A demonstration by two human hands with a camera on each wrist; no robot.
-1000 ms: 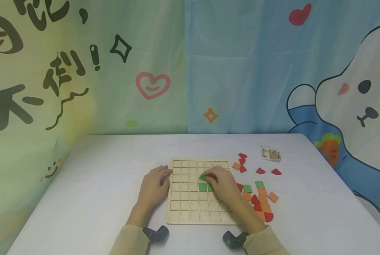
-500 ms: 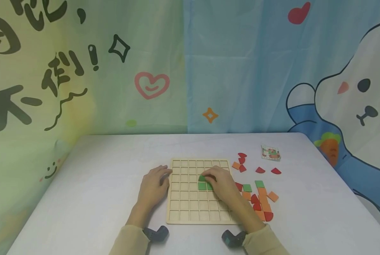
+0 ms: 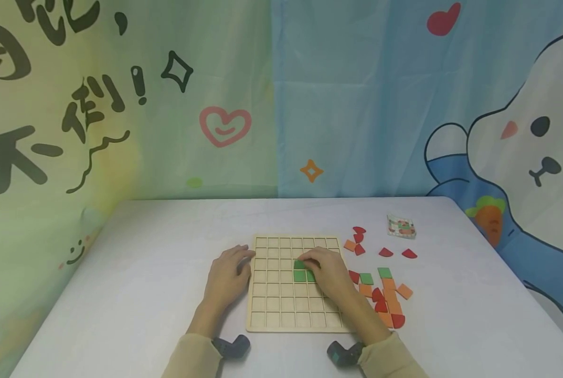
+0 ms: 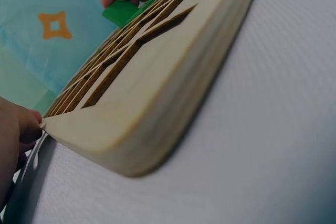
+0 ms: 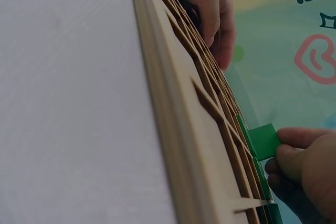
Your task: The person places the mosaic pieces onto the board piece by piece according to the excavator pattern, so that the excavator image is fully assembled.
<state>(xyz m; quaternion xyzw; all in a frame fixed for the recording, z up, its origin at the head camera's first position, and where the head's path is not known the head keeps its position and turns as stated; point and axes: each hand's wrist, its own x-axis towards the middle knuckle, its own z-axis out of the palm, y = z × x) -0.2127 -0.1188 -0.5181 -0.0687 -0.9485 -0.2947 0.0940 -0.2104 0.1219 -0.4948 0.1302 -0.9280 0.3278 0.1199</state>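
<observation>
My right hand (image 3: pixel 326 270) pinches a green square tile (image 5: pixel 264 141) between thumb and index finger, over the wooden grid board (image 3: pixel 274 304). In the right wrist view the tile stands tilted up from the grid, its lower edge at the board. Just nearer to me, another green tile (image 3: pixel 299 276) lies in a cell, with one more beside it partly hidden by the right hand. My left hand (image 3: pixel 229 275) rests by the board's left side, its fingertips touching the edge. That hand (image 4: pixel 13 140) appears at the board's edge in the left wrist view.
Right of the board lie several loose orange tiles (image 3: pixel 390 296), red quarter-round pieces (image 3: pixel 409 254) and green squares (image 3: pixel 384 273). A small printed packet (image 3: pixel 401 227) lies farther back. Dark devices (image 3: pixel 345 354) are worn at both wrists. A printed curtain (image 3: pixel 357 105) hangs behind the white table (image 3: pixel 168 247).
The green tile in my right hand has turned and lowered slightly, from a pointed angle to squarer with its cell. My left hand has kept its place on the edge.
</observation>
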